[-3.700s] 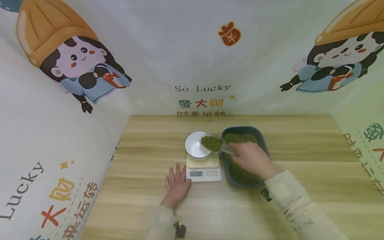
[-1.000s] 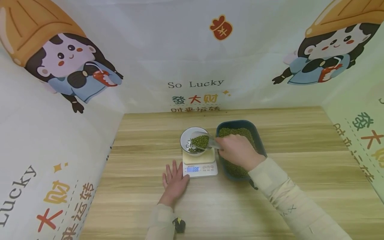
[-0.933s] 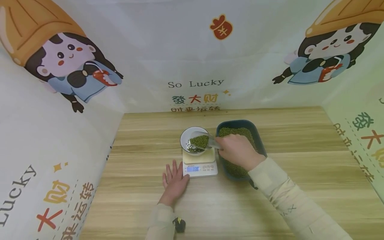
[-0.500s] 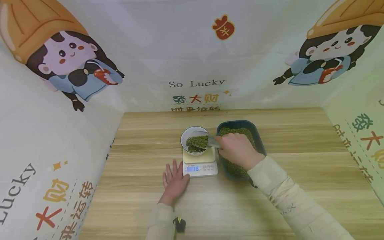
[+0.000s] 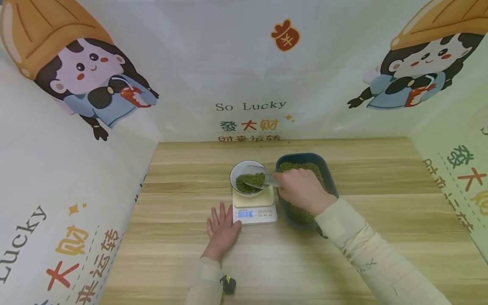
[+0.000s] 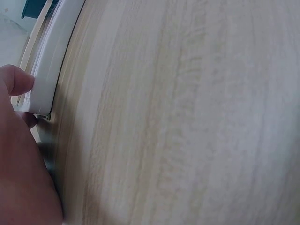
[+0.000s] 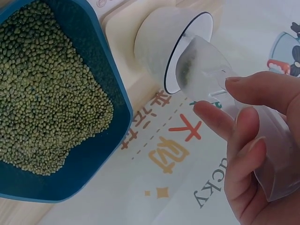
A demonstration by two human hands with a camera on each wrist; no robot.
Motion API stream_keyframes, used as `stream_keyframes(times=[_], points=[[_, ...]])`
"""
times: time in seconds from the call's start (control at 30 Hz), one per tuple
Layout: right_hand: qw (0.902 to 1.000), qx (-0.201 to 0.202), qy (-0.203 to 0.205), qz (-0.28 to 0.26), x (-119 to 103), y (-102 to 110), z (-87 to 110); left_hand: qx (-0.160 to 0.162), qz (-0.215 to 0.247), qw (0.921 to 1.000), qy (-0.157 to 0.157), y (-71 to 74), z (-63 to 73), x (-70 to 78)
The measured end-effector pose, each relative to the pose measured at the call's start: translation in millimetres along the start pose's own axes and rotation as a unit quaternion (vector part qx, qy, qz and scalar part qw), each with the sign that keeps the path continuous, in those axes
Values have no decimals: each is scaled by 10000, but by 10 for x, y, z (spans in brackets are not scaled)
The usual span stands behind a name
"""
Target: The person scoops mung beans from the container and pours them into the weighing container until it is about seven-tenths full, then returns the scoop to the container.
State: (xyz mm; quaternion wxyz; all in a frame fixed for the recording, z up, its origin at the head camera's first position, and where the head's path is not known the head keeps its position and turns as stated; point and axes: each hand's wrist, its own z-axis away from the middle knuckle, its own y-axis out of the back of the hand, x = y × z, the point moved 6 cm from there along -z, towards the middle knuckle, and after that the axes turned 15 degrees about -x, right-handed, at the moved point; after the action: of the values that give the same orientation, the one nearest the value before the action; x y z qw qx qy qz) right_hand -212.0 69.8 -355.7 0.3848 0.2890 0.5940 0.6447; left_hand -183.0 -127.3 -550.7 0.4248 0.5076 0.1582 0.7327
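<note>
My right hand (image 5: 305, 190) grips the handle of a clear plastic scoop (image 7: 201, 70) and holds it tipped into a white bowl (image 7: 152, 42) with a dark rim. Mung beans (image 5: 248, 183) lie in the bowl and the scoop mouth; the scoop partly hides those below. Under the bowl is a white kitchen scale (image 5: 254, 215) with its display lit. At the scale's near left corner my left hand (image 5: 223, 235) rests on the table, fingers spread; in the left wrist view its thumb (image 6: 18, 80) touches the scale's edge.
A dark blue tub (image 7: 119, 110) full of mung beans (image 7: 42, 89) stands right of the scale, under my right hand and forearm. The wooden table (image 5: 183, 182) meets printed cloth walls (image 5: 183, 63) at the back and sides.
The scoop has moved over the bowl and tipped, and beans have run from it into the bowl. The scale's display has lit and its digits have changed. My left hand stays by the scale.
</note>
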Motion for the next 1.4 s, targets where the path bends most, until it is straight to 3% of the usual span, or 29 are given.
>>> stream_keyframes(times=[1.07, 1.4], points=[[9997, 232, 62, 33, -4, 20, -18, 44, 16, 10000, -28, -5, 2, -14], [9999, 145, -6, -9, 39, -9, -8, 45, 26, 10000, -42, -5, 14, -15]])
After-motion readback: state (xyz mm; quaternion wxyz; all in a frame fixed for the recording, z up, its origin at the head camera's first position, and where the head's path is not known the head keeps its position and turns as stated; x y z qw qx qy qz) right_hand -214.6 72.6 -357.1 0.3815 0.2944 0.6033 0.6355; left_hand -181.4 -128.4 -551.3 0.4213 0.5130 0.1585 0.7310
